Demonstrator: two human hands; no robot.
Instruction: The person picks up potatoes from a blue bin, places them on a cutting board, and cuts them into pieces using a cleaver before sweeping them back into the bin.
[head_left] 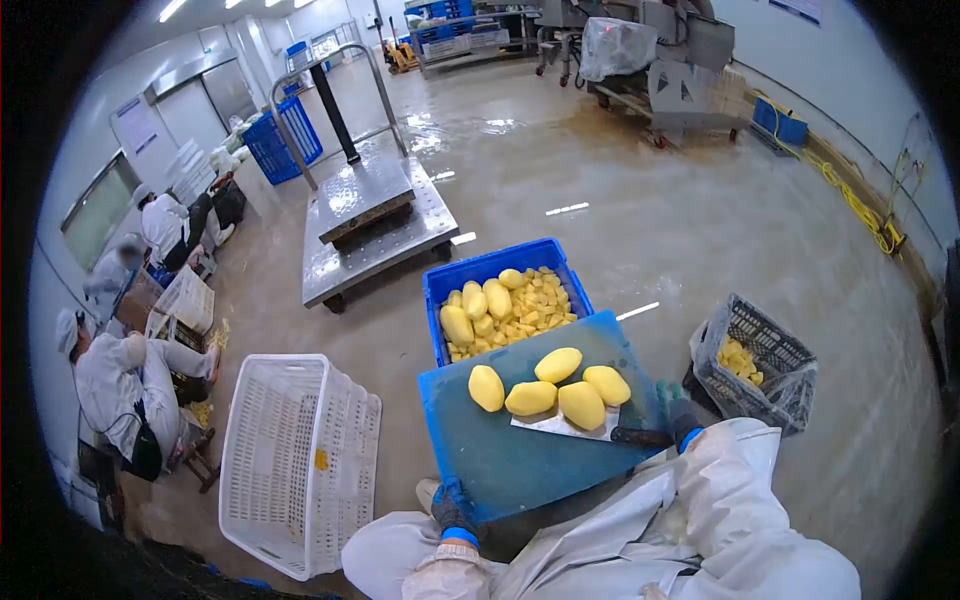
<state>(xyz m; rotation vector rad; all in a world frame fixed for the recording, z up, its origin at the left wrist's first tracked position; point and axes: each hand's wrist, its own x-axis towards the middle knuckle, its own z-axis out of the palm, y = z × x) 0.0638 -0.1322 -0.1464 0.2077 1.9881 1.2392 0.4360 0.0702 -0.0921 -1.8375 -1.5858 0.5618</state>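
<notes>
A blue cutting board (530,460) lies tilted across my lap, its far edge over a blue crate (437,290). Several peeled potatoes (582,406) sit on its upper half. Partly under them is a cleaver (565,428), its dark handle pointing right. My left hand (453,508), in a dark glove, is closed on the board's lower left corner. My right hand (682,415), also gloved, grips the board's right edge close to the cleaver handle. Inside the blue crate are whole potatoes (457,325) and potato chunks (540,305).
A white plastic basket (345,450) stands on my left. To the right, a grey crate (790,350) with a plastic liner holds potato pieces (738,360). Ahead is a metal platform cart (420,215). Co-workers (120,380) sit along the left wall. The floor looks wet.
</notes>
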